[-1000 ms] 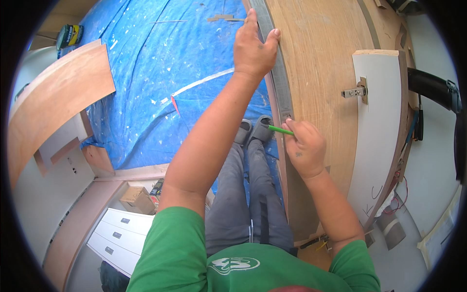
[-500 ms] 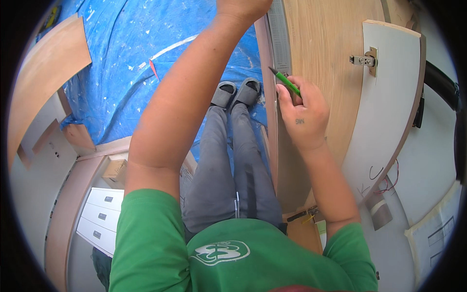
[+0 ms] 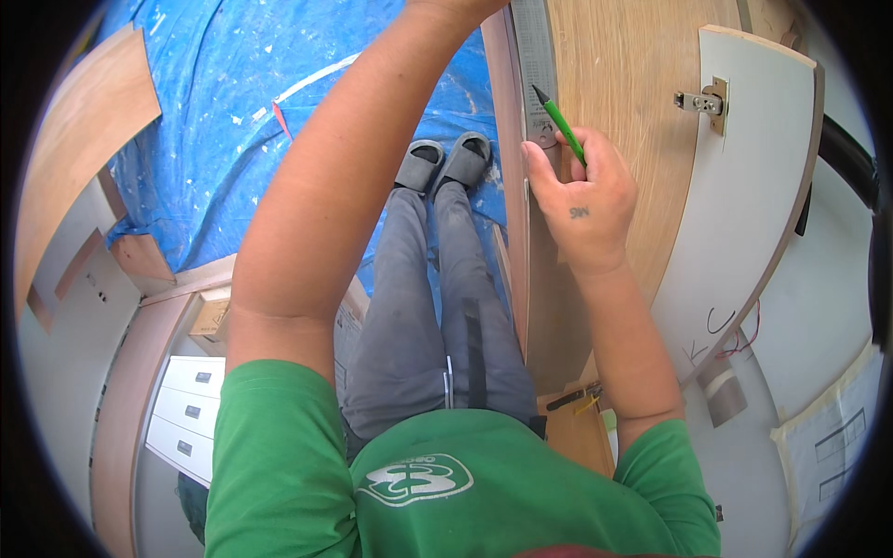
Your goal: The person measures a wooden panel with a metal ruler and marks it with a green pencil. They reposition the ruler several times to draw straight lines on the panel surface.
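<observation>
My right hand (image 3: 586,200) is closed around a slim green pencil (image 3: 564,128) with a dark tip, which points up and slightly left. The thumb sits near the front edge of a wood-grain panel (image 3: 623,84). Flat along that edge lies a grey metal ruler (image 3: 533,56) with fine markings; the pencil's tip is over or beside it, and contact cannot be made out. My left arm reaches far forward across the view. Only the wrist end of my left hand (image 3: 456,7) shows at the top edge, near the ruler's far part; its fingers are out of frame.
A white door panel (image 3: 744,186) with a metal hinge (image 3: 702,102) stands to the right. Blue plastic sheeting (image 3: 214,121) covers the floor. On the left are a curved wooden board (image 3: 88,139) and a white drawer unit (image 3: 191,409). Yellow-handled pliers (image 3: 588,404) lie near my right elbow.
My right hand has shifted slightly, and the pencil now stands steeper, its tip farther forward and to the right. The left arm stays stretched forward. The whole view has shifted a little.
</observation>
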A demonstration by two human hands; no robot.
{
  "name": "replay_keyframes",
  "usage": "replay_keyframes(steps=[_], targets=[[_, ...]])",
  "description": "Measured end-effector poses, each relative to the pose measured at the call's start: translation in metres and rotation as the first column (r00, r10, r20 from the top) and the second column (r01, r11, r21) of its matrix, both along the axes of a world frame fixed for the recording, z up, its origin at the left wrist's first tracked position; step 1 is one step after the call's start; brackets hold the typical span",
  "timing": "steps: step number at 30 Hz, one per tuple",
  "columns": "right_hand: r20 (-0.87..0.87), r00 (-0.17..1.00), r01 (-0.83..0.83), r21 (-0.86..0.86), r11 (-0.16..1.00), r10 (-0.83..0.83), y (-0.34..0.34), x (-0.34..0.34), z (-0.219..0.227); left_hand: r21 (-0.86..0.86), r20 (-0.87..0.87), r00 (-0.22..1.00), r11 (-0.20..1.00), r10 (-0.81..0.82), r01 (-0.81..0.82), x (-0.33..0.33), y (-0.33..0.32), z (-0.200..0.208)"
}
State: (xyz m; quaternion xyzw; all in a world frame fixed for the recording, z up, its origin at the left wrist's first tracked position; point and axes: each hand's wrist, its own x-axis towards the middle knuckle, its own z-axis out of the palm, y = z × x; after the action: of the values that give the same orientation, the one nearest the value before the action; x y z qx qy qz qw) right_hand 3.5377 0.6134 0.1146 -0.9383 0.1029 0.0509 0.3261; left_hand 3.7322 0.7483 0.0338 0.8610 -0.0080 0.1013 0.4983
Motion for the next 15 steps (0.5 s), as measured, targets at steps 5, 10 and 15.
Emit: replay_keyframes(steps=[5,10,15], targets=[[-0.005,1.000,0.016,-0.007,1.000,-0.016,0.0037,0.0001,-0.0023,-0.012,-0.020,1.000,1.000,-0.011,0.011,0.0001,0.0001,0.0025],[-0.001,1.000,0.014,-0.003,1.000,-0.014,0.0053,0.0003,-0.0020,0.007,-0.011,1.000,1.000,0.004,-0.004,0.0002,-0.0009,0.0040],[-0.008,0.999,0.042,0.012,0.999,-0.042,0.0072,0.0003,-0.0034,-0.009,-0.010,1.000,1.000,-0.013,0.013,0.0008,0.0005,0.0041]])
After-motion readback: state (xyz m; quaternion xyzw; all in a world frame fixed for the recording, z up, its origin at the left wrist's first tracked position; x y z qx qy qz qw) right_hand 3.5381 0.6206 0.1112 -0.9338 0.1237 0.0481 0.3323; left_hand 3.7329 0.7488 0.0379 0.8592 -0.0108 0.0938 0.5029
